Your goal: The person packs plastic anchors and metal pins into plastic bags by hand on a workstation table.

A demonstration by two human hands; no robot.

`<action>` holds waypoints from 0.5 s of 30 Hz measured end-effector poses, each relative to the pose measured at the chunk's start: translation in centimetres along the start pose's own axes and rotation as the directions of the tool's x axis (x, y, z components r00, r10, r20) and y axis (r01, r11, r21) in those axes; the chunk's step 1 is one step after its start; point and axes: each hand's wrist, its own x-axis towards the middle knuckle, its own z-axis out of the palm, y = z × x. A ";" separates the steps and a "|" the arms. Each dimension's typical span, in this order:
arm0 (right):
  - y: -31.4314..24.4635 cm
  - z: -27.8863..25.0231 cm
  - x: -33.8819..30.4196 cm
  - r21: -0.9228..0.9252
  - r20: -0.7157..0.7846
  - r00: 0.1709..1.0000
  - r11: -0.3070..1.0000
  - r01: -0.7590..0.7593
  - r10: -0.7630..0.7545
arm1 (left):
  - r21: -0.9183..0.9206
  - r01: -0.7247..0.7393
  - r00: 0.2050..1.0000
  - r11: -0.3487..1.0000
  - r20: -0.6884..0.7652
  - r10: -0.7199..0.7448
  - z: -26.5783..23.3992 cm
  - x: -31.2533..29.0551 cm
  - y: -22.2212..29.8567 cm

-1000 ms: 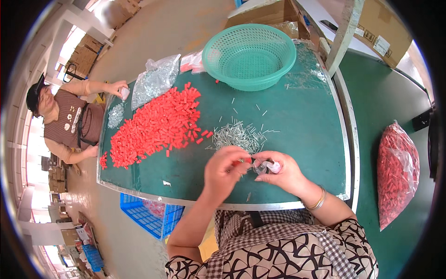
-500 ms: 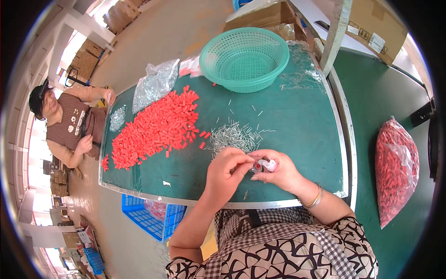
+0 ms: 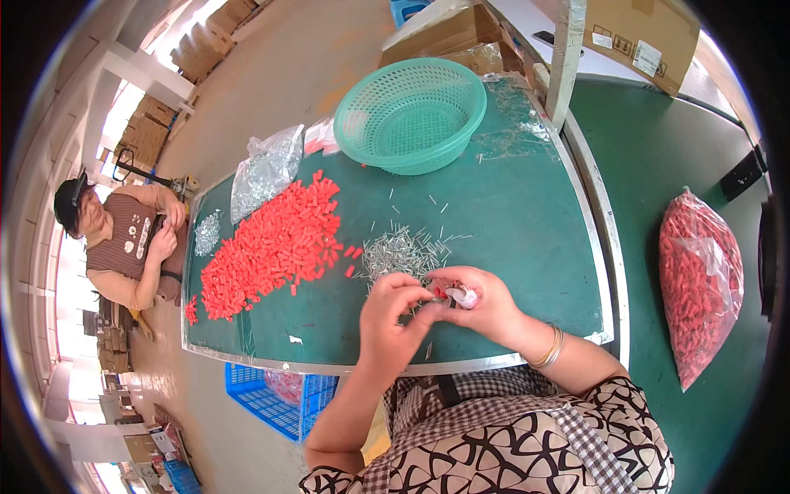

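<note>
My left hand (image 3: 393, 319) is closed in a pinch just above the near edge of the green table, its fingertips meeting those of my right hand. My right hand (image 3: 487, 309) curls around a small red piece (image 3: 440, 291), with some whitish, clear plastic-looking material beside it. What the left fingertips hold is hidden. Just beyond both hands lies a pile of thin silvery metal pins (image 3: 401, 252), a few of them scattered outward. Left of it spreads a large heap of short red plastic tubes (image 3: 276, 239), with several loose ones near the pins.
A green mesh basket (image 3: 411, 115) stands at the table's far side. Behind the red heap lies a clear bag of small shiny parts (image 3: 266, 171). A full bag of red tubes (image 3: 701, 284) is at right, a blue crate (image 3: 267, 403) below the table. A co-worker (image 3: 132, 239) is at left.
My view has shifted slightly. My hands remain together, and the left fingers have closed in nearer the right hand's piece. The co-worker's hands have come together.
</note>
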 end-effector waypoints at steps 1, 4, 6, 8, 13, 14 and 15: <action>-0.4 0.0 0.1 -0.158 -0.026 0.998 0.986 0.046 -0.050 | 0.091 -0.041 0.999 0.995 0.027 0.039 0.4 0.1 0.4; -0.9 0.0 0.1 -0.396 -0.039 0.994 0.915 0.079 -0.102 | 0.050 0.066 0.996 0.997 0.060 -0.069 1.4 -0.3 0.2; -0.9 0.1 0.1 -0.477 -0.037 0.994 0.876 0.070 -0.100 | 0.058 0.102 0.993 0.993 0.054 -0.105 1.2 -0.2 -0.2; -0.9 0.2 0.2 -0.324 -0.085 0.988 0.941 0.095 -0.129 | 0.179 0.036 0.998 0.983 0.050 -0.046 0.7 0.0 -0.6; -1.3 -0.3 0.3 -0.205 -0.113 0.993 0.979 0.013 -0.037 | 0.466 -0.262 0.963 0.845 0.069 0.261 -2.4 1.0 0.7; -1.4 -0.3 0.3 -0.276 -0.105 0.991 0.960 0.049 -0.081 | 0.496 -0.302 0.951 0.814 0.099 0.292 -2.9 1.2 0.6; -1.2 -0.3 0.3 -0.276 -0.103 0.991 0.960 0.054 -0.085 | 0.505 -0.301 0.954 0.809 0.157 0.256 -3.1 1.6 0.0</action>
